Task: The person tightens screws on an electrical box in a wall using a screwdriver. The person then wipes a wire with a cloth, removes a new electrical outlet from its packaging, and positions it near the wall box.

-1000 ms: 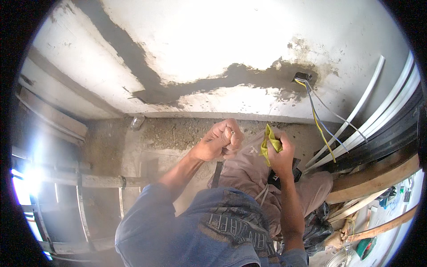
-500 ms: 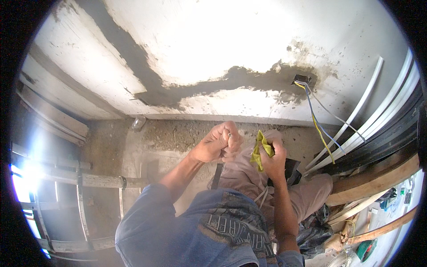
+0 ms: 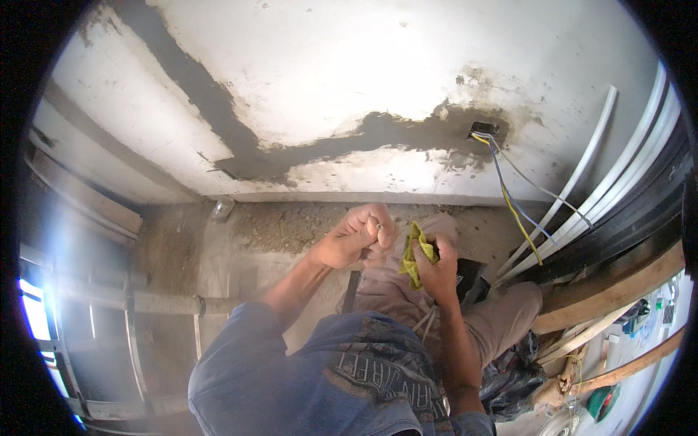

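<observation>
the left hand (image 3: 358,236) has its fingers curled tight round a small object (image 3: 379,227), too tiny to name from here, while the right hand (image 3: 441,267) pinches a crumpled yellow cloth (image 3: 411,269) between thumb and fingers, near it. beyond them, loose wires (image 3: 505,187) hang from a recessed box (image 3: 480,130) in the white wall (image 3: 305,80).

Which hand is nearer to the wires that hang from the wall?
Right. The right hand, holding a yellow cloth, is left of the wires; the left hand, closed, is farther left.
</observation>
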A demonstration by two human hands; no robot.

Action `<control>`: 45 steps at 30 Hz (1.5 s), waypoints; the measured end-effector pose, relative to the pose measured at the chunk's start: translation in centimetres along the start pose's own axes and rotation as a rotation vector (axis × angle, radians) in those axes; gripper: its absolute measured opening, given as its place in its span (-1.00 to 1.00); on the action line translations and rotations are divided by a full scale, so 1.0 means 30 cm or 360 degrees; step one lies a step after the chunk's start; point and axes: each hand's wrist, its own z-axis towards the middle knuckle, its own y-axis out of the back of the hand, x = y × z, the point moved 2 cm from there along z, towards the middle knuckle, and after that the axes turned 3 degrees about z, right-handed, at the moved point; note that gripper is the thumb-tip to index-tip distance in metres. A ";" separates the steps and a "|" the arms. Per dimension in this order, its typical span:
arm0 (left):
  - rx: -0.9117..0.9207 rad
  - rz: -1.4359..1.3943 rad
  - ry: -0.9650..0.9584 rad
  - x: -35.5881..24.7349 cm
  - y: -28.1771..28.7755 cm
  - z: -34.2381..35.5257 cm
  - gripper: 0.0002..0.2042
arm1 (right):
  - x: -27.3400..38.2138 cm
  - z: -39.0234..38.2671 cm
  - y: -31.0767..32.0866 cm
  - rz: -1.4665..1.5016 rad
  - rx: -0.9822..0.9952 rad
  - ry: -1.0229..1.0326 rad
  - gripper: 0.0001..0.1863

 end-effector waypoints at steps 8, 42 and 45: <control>-0.0001 0.0383 -0.0166 -0.016 -0.009 0.049 -0.75 | 0.002 -0.036 -0.011 0.0057 0.0019 0.0016 -0.80; -0.0136 0.0232 -0.0193 -0.014 0.020 0.054 -0.77 | -0.031 -0.056 -0.043 0.0003 0.0070 -0.0112 -0.82; -0.0184 0.0323 -0.0108 -0.026 0.052 0.053 -0.73 | -0.036 -0.056 -0.026 -0.0022 0.0029 -0.0125 -0.80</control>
